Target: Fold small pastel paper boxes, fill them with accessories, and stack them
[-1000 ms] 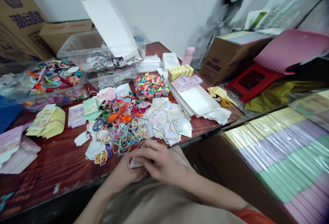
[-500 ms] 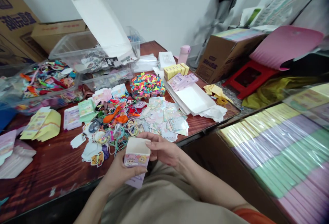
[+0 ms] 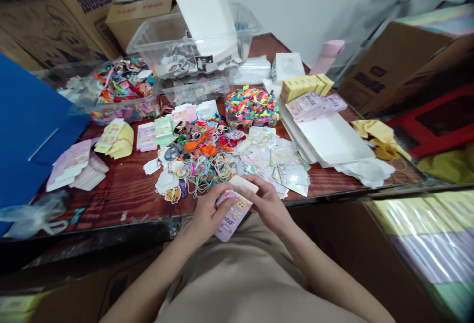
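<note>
A small purple carton (image 3: pixel 230 220) with cartoon figures is held over my lap, tilted, its white flap at the far end. My left hand (image 3: pixel 207 215) is closed round the carton's left side, thumb across the front. The fingers of my right hand (image 3: pixel 267 203) grip its upper right edge by the white flap. Just beyond the hands lie a heap of elastic hair ties (image 3: pixel 207 172) and an orange balloon-like piece (image 3: pixel 196 141). To the right of that heap spread several shiny printed cards (image 3: pixel 291 165).
Flattened yellow cartons (image 3: pixel 122 140) and purple cartons (image 3: pixel 74 162) lie left. Behind are a tub of colourful small pieces (image 3: pixel 252 108), clear bins (image 3: pixel 159 36) and a white tray (image 3: pixel 333 138) beside yellow boxes (image 3: pixel 303 86). A packed carton of wrapped boxes (image 3: pixel 425 229) stands right.
The view has swung left, bringing a blue panel into sight. The carton's white top, open and upright before, now appears folded over under my right fingers, and the carton leans to the right.
</note>
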Tool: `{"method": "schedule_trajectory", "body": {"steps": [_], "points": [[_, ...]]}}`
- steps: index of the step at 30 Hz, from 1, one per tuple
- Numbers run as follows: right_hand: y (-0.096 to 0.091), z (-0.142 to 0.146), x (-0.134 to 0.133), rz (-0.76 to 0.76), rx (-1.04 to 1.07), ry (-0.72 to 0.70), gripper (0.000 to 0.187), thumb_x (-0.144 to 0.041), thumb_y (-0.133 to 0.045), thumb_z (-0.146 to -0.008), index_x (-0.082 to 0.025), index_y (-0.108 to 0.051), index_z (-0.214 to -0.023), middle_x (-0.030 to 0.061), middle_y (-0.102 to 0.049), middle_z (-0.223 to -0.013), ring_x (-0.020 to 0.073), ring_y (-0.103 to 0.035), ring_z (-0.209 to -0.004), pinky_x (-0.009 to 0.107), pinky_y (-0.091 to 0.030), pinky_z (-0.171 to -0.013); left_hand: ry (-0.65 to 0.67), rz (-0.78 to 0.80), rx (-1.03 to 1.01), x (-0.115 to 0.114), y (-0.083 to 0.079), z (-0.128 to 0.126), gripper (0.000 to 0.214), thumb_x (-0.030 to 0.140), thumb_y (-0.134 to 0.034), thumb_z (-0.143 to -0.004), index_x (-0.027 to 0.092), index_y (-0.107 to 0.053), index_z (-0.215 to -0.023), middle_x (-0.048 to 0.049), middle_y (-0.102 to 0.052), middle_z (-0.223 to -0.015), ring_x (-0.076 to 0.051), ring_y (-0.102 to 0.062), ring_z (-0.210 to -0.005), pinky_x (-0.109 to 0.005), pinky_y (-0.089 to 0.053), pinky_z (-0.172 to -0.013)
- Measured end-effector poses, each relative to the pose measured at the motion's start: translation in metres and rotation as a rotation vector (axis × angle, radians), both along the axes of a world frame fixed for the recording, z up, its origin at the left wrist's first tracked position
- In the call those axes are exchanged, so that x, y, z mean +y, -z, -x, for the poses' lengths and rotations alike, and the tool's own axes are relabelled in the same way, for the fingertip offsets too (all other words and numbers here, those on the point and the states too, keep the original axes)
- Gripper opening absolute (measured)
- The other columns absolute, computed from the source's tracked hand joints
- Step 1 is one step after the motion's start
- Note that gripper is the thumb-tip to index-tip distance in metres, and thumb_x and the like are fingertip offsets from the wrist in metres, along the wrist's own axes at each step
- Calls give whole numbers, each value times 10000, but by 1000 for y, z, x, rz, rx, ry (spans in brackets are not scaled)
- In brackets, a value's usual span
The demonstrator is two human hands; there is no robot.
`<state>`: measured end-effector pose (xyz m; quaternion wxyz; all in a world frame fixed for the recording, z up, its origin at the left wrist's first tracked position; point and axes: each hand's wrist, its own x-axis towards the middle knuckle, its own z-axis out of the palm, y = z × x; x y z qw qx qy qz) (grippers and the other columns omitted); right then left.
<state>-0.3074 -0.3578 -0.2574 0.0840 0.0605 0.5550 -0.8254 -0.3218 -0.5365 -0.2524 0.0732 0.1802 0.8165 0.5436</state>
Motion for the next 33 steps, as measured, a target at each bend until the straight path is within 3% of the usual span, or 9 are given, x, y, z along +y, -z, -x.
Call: {"method": "schedule_trajectory", "body": {"steps": [3,5,9,12,14,18,24,28,33], "points": [[4,-9,1,-397,410,91,273,-424,-661,-890,-291,-755,-1109,28,-569,-848,158,-548,-806,298,-478,-687,-30,83,-34,0,-2,-1,229,361,-424,-999,226,-462,-1180,-11,-663,-880,-145,-622,-712,-271,-460,-661],[5,-11,1,-503,468,80,249,-358,-646,-913,-312,-749,-1136,39,-585,-887,171,-561,-859,323,-478,-746,-65,85,-54,1,-2,-3,223,357,-356,-1021,222,-402,-1192,-2,-646,-841,-144,-614,-695,-274,-454,-658],[4,-7,5,-315,207,-3,171,-354,-763,-817,-275,-793,-966,26,-633,-835,157,-588,-790,303,-475,-703,-31,83,-78,1,2,-8,190,350,-358,-1019,220,-366,-1157,-7,-643,-839,-156,-629,-734,-283,-452,-672],[3,-3,7,-99,1,-45,236,-388,-832,-728,-271,-785,-928,-9,-615,-750,127,-559,-690,285,-465,-651,1,100,-91,-1,6,-10,214,348,-376,-1014,217,-366,-1183,-7,-637,-832,-161,-624,-723,-290,-446,-670],[3,-2,8,-59,-26,-111,273,-392,-861,-685,-264,-786,-913,-2,-630,-817,123,-560,-706,278,-467,-651,9,96,-96,-3,6,-11,228,348,-390,-1009,215,-369,-1193,-4,-631,-827,-163,-622,-725,-292,-444,-674],[2,-5,5,-23,-10,-153,258,-476,-751,-800,-251,-795,-919,42,-665,-1005,161,-607,-910,296,-496,-791,-39,72,-101,-4,3,-10,205,341,-390,-1006,215,-381,-1167,22,-597,-766,-152,-592,-672,-282,-424,-651],[7,-12,-3,-132,9,-67,260,-401,-787,-779,-258,-769,-995,36,-734,-936,188,-656,-874,338,-540,-804,-73,115,-115,-4,-1,-12,203,334,-394,-1003,219,-400,-1170,14,-615,-774,-162,-602,-677,-283,-391,-629],[10,-16,-5,-318,136,-54,247,-381,-725,-847,-258,-763,-1057,60,-743,-1033,223,-670,-941,366,-540,-841,-73,131,-149,-6,0,-16,221,343,-400,-1001,227,-414,-1187,-10,-662,-835,-184,-649,-755,-296,-414,-659],[7,-13,3,-330,143,-92,219,-392,-708,-863,-267,-781,-1027,51,-749,-954,206,-673,-880,333,-529,-783,-43,180,-144,-10,1,-23,246,351,-384,-1008,229,-415,-1219,-27,-689,-901,-180,-657,-749,-298,-434,-680]]}}
